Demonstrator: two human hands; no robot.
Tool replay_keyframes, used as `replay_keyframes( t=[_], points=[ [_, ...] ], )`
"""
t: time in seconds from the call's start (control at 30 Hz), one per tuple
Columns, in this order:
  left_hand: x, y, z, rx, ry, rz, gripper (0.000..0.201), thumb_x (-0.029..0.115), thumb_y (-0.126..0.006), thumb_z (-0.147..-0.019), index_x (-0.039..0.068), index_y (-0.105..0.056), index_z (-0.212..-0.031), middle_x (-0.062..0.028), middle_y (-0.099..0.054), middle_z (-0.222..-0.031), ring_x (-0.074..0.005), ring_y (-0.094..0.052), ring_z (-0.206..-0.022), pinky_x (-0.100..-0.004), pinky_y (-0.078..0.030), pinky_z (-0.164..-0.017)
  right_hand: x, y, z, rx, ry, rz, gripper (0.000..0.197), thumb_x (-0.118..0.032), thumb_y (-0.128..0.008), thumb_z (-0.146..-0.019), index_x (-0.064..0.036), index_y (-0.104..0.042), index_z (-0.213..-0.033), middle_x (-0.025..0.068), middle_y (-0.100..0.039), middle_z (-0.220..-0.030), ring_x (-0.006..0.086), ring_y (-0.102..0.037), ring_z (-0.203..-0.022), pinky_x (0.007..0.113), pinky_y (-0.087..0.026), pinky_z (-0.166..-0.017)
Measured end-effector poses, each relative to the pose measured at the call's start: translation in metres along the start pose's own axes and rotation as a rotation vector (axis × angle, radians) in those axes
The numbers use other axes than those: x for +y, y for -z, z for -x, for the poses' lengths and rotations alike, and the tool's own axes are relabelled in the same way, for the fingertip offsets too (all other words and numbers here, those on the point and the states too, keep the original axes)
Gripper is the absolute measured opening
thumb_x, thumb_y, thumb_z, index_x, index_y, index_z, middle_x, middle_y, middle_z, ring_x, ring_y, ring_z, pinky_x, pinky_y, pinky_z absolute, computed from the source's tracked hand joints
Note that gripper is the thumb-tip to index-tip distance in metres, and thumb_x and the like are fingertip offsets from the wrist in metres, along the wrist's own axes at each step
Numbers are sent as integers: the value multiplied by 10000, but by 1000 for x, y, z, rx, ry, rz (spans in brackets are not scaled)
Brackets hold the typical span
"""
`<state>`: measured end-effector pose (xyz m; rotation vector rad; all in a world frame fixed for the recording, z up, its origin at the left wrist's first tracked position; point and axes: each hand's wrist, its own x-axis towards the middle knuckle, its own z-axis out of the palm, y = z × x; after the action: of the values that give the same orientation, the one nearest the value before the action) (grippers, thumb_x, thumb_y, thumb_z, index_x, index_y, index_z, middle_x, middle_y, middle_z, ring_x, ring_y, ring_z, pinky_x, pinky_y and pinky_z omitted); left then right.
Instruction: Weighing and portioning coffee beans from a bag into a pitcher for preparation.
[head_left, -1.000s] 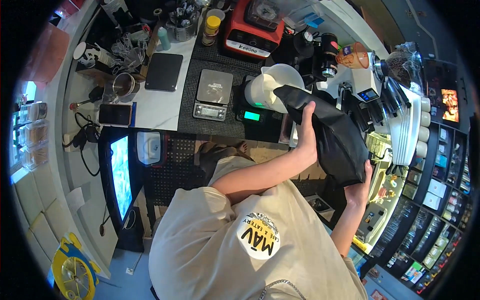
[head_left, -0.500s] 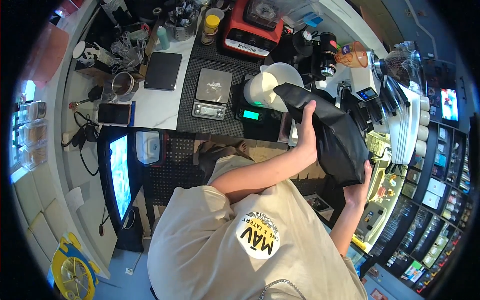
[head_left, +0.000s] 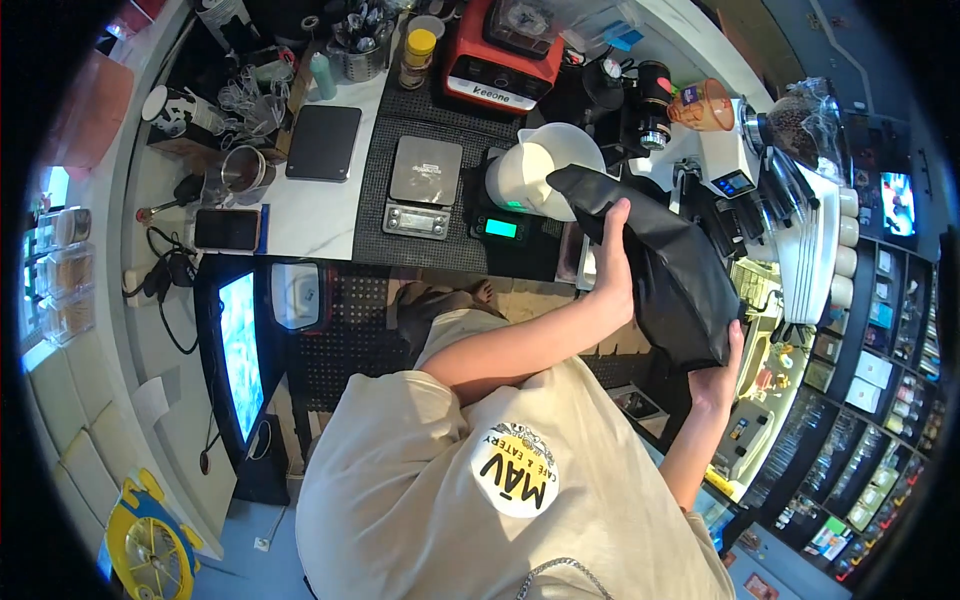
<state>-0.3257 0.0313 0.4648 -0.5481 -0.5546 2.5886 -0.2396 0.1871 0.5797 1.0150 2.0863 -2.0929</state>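
A large black bag (head_left: 675, 275) is held slantwise between both my hands. My left hand (head_left: 615, 255) is closed on its side near the narrow upper end, with some fingers hidden behind it. My right hand (head_left: 717, 372) supports the wide lower end from below, fingers mostly out of sight. The bag's narrow end reaches over the rim of a white plastic jug (head_left: 505, 180), which has pale stuff inside. Beneath the jug is a black scale (head_left: 500, 230) with a lit green display.
Left of the jug sits a silver scale (head_left: 425, 172) on a black mat. Behind stand a red blender (head_left: 505, 65) and a yellow-lidded jar (head_left: 419, 58). A dark flat tablet-like slab (head_left: 325, 143) and a phone (head_left: 228, 229) lie farther left. A coffee grinder (head_left: 735, 160) stands on the right.
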Motion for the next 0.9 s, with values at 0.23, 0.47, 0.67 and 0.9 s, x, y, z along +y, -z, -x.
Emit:
replay_keyframes(
  t=[0.23, 0.47, 0.67, 0.9],
  points=[
    [1, -10, 6, -16, -44, -41, 810, 692, -642, -824, 1, -565, -1239, -169, -672, -1156, -292, -690, -1051, -439, -542, -986, -4, 5, -4, 37, 22, 23, 687, -511, -687, -902, -96, -516, -1422, 126, -592, -1394, 280, -587, -1262, 441, -473, -1067],
    [2, -8, 4, -18, -9, -11, 840, 714, -625, -825, 0, -560, -1264, -171, -671, -1178, -291, -688, -1068, -440, -538, -998, -13, 3, -9, 59, 54, 52, 677, -491, -715, -887, -92, -532, -1402, 125, -603, -1372, 281, -590, -1253, 446, -477, -1068],
    [3, -13, 5, -18, -26, 2, 848, 720, -620, -824, -4, -562, -1262, -174, -672, -1178, -294, -688, -1071, -436, -540, -1000, -18, -5, -8, 89, 62, 65, 649, -486, -720, -881, -94, -558, -1372, 116, -611, -1359, 275, -594, -1241, 444, -477, -1066],
    [5, -15, 6, -8, -51, 6, 824, 710, -616, -837, 2, -570, -1255, -165, -675, -1166, -290, -686, -1072, -433, -530, -1010, -22, -13, -9, 89, 25, 58, 666, -468, -722, -884, -94, -521, -1396, 113, -581, -1359, 276, -559, -1260, 446, -454, -1062]
  ],
)
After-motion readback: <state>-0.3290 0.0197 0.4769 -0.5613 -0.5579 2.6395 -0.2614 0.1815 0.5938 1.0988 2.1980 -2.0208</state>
